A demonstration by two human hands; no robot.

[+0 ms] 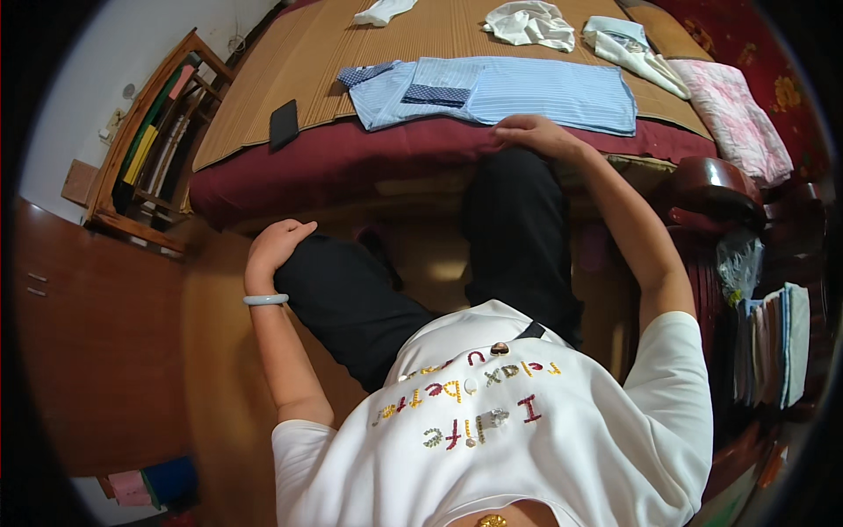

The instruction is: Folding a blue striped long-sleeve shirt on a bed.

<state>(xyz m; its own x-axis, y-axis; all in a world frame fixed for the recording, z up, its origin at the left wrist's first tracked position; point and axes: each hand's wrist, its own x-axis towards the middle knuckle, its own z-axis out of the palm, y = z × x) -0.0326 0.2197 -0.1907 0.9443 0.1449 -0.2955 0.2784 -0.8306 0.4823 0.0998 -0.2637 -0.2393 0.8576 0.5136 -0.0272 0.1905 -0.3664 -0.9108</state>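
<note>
My left hand point(279, 244) rests on my left knee, on black trousers point(342, 299), with its fingers laid flat and nothing in them. On the other knee lies my right hand point(534, 135), also open and without anything in it. Just beyond the right hand, a light blue striped garment point(553, 92) with dark blue patterned parts is spread folded along the bed's near edge. A black phone point(284, 125) lies to the left of this garment, at the edge of the cardboard-like brown mat point(307, 70).
White cloths point(529, 25) lie farther back on the bed, and a pink-and-white cloth point(733, 114) hangs at its right corner. A dark red sheet point(290, 176) covers the bed's side. Folded fabrics point(773, 347) stand at right. A wooden rack point(145, 149) leans at left.
</note>
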